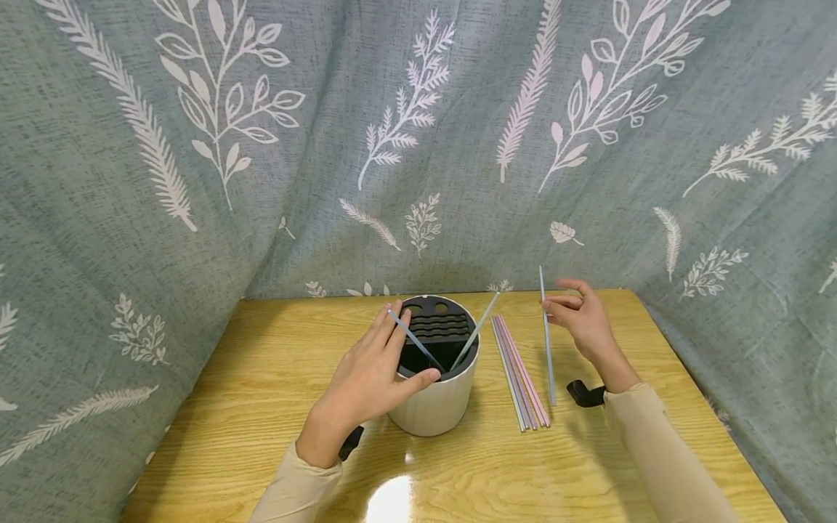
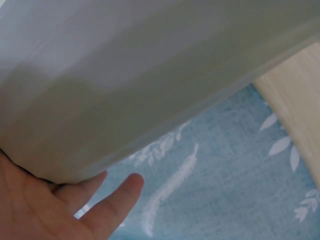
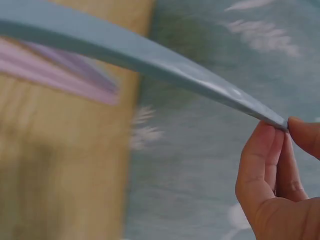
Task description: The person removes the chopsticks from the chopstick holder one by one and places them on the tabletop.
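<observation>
A white round container [image 1: 433, 407] with a black slotted insert [image 1: 438, 327] stands on the table. My left hand [image 1: 366, 378] rests against its left side with extended fingers, the thumb lying along the near rim. Two thin straws lean out of the insert's front compartment: a blue straw [image 1: 415, 339] tilted left and a pale straw [image 1: 477, 327] tilted right. Right of the container, my right hand [image 1: 582, 319] pinches another blue straw [image 1: 548, 349] between thumb and fingers, near its upper part. In the right wrist view this straw [image 3: 175, 67] crosses towards the fingertips.
Several pink, purple and pale straws [image 1: 519, 374] lie side by side on the wooden table [image 1: 281, 407], between the container and my right hand. A blue-grey curtain [image 1: 458, 218] with white leaf patterns hangs behind the table and at both sides.
</observation>
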Demonstrator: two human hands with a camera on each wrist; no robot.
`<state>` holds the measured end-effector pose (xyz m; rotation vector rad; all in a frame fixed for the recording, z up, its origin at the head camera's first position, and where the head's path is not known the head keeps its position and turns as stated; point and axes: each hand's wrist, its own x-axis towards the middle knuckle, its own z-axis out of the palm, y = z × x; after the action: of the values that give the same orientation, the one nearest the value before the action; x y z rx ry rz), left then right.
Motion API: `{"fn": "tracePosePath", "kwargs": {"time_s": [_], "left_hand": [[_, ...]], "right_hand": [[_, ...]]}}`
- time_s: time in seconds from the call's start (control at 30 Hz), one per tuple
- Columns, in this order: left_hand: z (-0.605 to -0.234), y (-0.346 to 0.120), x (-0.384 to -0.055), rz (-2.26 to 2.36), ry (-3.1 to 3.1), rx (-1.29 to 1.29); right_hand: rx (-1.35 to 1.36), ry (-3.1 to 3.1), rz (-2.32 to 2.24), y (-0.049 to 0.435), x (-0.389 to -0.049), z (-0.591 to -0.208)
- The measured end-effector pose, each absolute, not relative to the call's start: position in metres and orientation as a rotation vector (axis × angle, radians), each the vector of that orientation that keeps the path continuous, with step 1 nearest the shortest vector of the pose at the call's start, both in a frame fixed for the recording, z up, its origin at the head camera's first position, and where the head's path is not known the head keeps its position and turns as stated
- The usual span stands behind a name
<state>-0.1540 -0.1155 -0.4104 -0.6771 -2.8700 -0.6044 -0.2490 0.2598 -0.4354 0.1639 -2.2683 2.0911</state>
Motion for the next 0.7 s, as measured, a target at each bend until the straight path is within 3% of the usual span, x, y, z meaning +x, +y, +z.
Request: {"fn": "tracePosePath", "kwargs": {"time_s": [0.33,0.7], "left_hand": [[-0.411,-0.115,-0.153,-0.601,-2.864,-0.68],[-0.411,-0.115,-0.153,-0.607,-2.857,-0.676]], "right_hand": [[0.017,-2.561,1.988,0.262,-0.284,-0.491],[-0.056,-2.74,1.865,0.246,-0.3,-0.521]]}}
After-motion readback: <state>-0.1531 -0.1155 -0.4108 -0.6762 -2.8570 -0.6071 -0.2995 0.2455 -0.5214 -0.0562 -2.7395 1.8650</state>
